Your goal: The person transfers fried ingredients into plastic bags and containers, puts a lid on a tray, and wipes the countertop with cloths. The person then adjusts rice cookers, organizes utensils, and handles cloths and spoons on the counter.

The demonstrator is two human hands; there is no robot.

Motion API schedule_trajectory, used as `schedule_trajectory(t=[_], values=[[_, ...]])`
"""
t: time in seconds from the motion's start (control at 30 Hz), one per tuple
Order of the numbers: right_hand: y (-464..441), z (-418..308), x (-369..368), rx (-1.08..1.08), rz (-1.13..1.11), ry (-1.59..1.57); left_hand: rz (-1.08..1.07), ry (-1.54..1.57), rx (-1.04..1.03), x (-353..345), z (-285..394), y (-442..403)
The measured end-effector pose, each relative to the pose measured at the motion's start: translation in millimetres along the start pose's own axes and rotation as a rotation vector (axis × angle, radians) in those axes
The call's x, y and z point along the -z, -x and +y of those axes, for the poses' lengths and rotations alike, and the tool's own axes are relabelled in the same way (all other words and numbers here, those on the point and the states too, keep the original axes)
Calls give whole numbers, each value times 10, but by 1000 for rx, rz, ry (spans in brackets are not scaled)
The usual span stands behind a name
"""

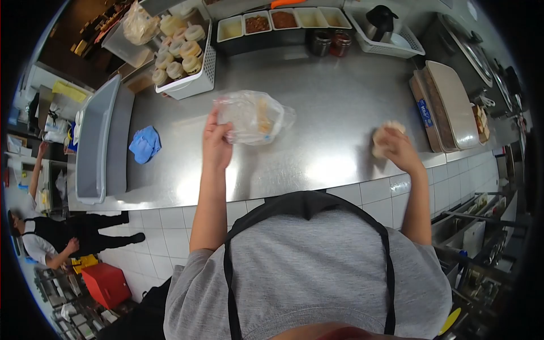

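A clear plastic bag (249,116) with something pale brown inside is held up over the steel counter (306,153). My left hand (218,133) grips its left edge, thumb and fingers closed on the film. Over the counter's right part, my right hand (395,148) has its fingers wrapped round a pale, bread-like piece (381,136), slightly blurred and partly covered by the hand.
A blue cloth (145,144) and a grey tub (101,147) are at the left. Behind stand a white basket of bottles (195,85), food trays (256,22) and two jars (340,44). Lidded containers (453,105) stand right. Another person (54,241) is far left.
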State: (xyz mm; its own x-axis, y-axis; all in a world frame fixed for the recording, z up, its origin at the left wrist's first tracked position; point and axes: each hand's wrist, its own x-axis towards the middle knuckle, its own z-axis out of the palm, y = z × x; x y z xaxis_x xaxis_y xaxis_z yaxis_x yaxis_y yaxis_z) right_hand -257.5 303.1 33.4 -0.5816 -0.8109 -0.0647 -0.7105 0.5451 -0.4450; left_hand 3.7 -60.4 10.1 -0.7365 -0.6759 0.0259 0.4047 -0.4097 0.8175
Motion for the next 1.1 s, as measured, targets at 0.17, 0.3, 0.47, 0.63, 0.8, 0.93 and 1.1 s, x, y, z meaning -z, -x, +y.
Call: schedule_trajectory(t=[0.17, 0.3, 0.47, 0.63, 0.8, 0.93, 1.1], values=[[-512, -1218, -493, 459, -51, -94, 54, 32, 259, -321, -626, 91], [-686, -1491, -1021, 546, -63, -17, 43, -31, 350, -386, -682, 189], [-911, -1569, -1164, 505, -297, 220, -278, -327, 205, -769, -396, 288], [-929, -1487, -887, 552, -154, 43, -196, -320, 75, -690, -328, -36], [-743, -849, -335, 428, 343, -274, -148, -271, -213, -731, 148, -531], [-454, -2, -100, 95, 725, -178, -162, -273, -310, -655, 181, -971], [187, 1022, 426, -362, 1391, -231, 204, -900, -55, -298, -502, -1024]])
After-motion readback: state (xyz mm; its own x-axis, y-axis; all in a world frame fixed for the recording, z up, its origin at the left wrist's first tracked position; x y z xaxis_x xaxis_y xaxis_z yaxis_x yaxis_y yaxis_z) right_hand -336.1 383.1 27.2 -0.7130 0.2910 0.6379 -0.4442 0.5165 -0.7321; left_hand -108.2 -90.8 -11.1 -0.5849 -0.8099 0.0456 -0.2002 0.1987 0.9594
